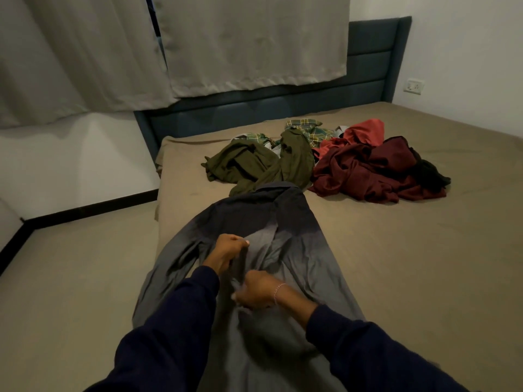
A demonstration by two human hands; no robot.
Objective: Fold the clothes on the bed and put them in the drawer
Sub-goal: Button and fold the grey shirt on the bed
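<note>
Dark sleeves (175,329) cut off at bottom edge. Grey shirt (297,250) spread flat on bed (396,264), collar away. Left hand (227,251) and right hand (256,290) both pinch its bunched front placket; fingertips blurred. Crumpled olive, plaid, red clothes pile (339,162) beyond; bare sheet to the right.

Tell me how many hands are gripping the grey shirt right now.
2. The left hand pinches the grey shirt near its front placket, farther up; the right hand grips the same strip lower down, nearer the camera.
</note>
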